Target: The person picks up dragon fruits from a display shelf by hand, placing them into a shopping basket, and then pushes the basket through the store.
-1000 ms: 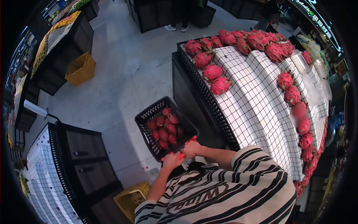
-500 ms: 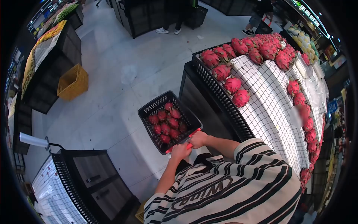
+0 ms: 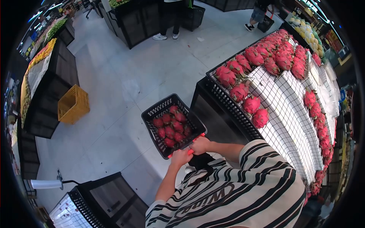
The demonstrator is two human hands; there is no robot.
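Since the earlier frame, the yellow plastic crate [image 3: 73,104] at left had drifted down. At centre, the black plastic basket [image 3: 153,113] of pink dragon fruit [image 3: 172,127] stayed full, long axis toward upper left. Left hand [image 3: 181,156] and right hand [image 3: 200,145] clenched its red handle [image 3: 191,151]; white gridded display [image 3: 289,114] remained half-stocked.

Dragon fruits [image 3: 172,127] are lying in the basket [image 3: 153,112], apparently just left of the display shelf [image 3: 289,114] that is carrying more.
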